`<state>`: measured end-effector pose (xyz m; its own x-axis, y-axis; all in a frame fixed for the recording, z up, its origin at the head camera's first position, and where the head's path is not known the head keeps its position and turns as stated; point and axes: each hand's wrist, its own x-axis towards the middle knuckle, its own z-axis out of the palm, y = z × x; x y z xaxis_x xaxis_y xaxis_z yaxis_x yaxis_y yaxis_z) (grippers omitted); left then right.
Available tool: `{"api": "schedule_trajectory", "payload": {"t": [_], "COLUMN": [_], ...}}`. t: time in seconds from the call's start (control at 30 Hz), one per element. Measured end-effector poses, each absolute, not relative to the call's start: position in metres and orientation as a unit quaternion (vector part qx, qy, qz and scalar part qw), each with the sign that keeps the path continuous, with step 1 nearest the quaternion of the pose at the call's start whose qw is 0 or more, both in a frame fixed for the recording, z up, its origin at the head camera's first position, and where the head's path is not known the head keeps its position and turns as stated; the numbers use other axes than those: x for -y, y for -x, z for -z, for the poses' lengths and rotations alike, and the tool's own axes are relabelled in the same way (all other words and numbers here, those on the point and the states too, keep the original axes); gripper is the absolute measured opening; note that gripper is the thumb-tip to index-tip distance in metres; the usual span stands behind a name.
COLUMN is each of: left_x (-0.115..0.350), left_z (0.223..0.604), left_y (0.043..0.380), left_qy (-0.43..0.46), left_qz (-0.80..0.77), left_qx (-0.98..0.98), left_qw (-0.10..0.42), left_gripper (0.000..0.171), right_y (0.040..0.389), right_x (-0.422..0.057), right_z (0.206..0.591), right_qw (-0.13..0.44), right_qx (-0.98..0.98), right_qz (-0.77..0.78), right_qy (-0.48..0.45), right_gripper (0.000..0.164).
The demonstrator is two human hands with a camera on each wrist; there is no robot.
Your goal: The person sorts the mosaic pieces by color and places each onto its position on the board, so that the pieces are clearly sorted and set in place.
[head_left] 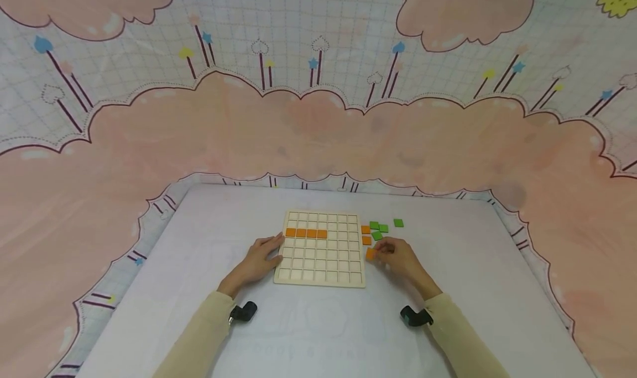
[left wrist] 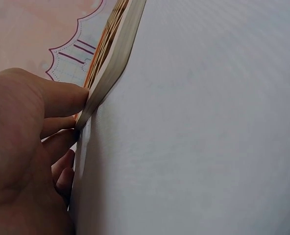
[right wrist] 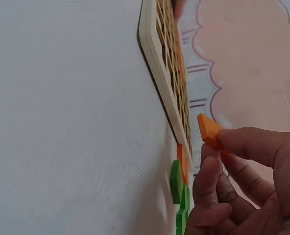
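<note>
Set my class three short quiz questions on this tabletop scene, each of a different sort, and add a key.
1. True or false: the left-hand grip touches the left edge of the wooden grid board.
2. Fill in the blank: the second row from the top holds ___ orange tiles.
3. What does the right-hand grip pinch? A) a green tile B) an orange tile C) a blue tile

Key: 1. True. 2. Four. 3. B.

Dim, flat light, wrist views darker. Soft shadow on table (left wrist: 199,127) by left hand (left wrist: 22,147), palm underlit. Tiles (head_left: 311,234) slightly soft in head view.
</note>
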<state>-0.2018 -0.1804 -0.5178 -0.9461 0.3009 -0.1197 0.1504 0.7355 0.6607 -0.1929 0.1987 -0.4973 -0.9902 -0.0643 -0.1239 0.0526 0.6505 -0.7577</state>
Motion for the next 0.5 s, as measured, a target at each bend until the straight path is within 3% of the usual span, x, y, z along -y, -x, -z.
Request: {"api": "schedule_trajectory", "payload": {"t": [0.5], "left_x": [0.180], "left_z": [0.516], "left_y": [0.201], "left_qy": [-0.120], "left_qz": [-0.348], "left_qx": [-0.923], "left_qw": [0.110], "left_gripper": [0.058], "right_y": [0.204], "right_x": [-0.185], "right_z": [0.492], "right_qw": [0.075], "right_qx": [-0.881], "right_qz": [0.467], "right_qy": [0.009], "right_gripper": [0.018]}}
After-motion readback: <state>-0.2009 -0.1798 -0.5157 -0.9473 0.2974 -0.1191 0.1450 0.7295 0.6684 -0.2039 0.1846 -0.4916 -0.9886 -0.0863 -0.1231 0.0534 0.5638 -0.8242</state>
